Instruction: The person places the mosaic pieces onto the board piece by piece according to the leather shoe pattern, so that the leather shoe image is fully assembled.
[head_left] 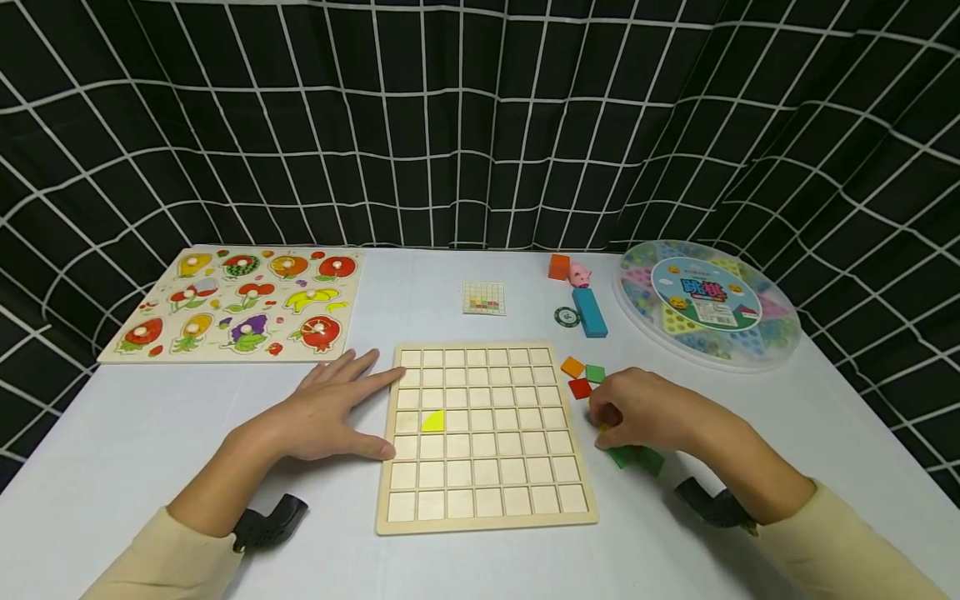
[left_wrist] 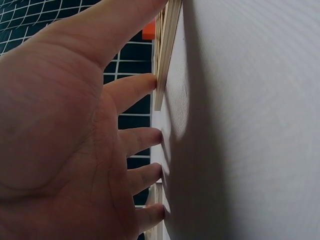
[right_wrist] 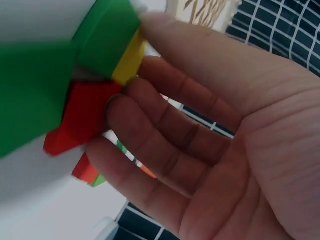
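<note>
On the pale table (head_left: 120,433), a wooden grid board (head_left: 486,435) is lying square to the person, most of its cells bare; a single yellow piece (head_left: 433,422) is sitting in one cell left of centre. The left hand (head_left: 330,412) is lying flat beside the board's left edge, fingers straight and spread, holding nothing; the left wrist view is showing its fingertips (left_wrist: 156,82) pressing against the board's edge and the tabletop.

The right hand (head_left: 637,412) is resting just off the board's right edge, fingers curling down over a small cluster of coloured pieces. From the right wrist view, its fingertips (right_wrist: 120,107) are touching a red piece (right_wrist: 82,120) and a yellow piece (right_wrist: 129,61), with green pieces (right_wrist: 35,95) lying alongside; whether the fingers are actually pinching any piece cannot be told. From the head view, green pieces (head_left: 636,457) are showing beneath that hand, and three loose tiles, orange (head_left: 572,367), green (head_left: 596,373) and red (head_left: 580,388), are lying just beyond it.

Farther back, a fruit peg puzzle (head_left: 240,304) is occupying the left side, a small pattern card (head_left: 483,297) is lying behind the board, and an orange block (head_left: 558,267), a pink pig figure (head_left: 579,273), a blue block (head_left: 589,312) and a dark round token (head_left: 567,317) are grouped near a round clear lidded tray (head_left: 772,333) at the right. Black cloth with a white grid (head_left: 480,117) is enclosing the table on three sides.
</note>
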